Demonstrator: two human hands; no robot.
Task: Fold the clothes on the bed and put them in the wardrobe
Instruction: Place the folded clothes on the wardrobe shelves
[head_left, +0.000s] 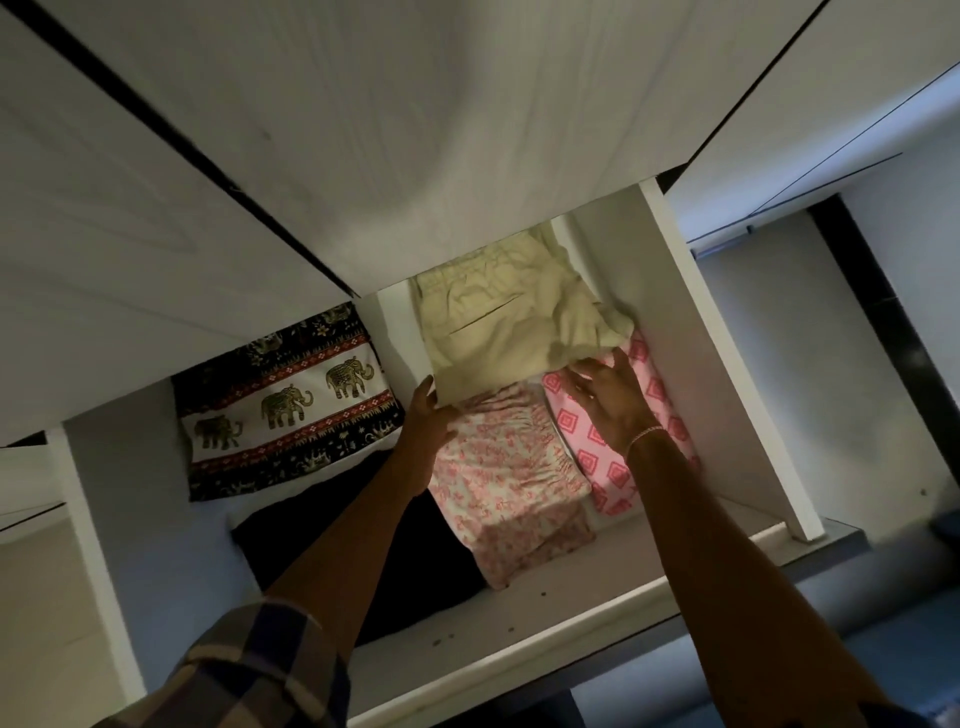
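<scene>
Arms stretch forward (wardrobe (691, 338) dim): left hand (428, 415) grips cream garment (509, 332), right hand (610, 402) touches it, fingers straight.

I can read nothing here: no words, labels, brands or numbers on the cream trousers (509, 322), the folded clothes (511, 467) beside them, or the wardrobe (363, 156).

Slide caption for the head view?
At the wardrobe shelf, left hand grips and right hand touches folded beige trousers over pink clothes.
</scene>
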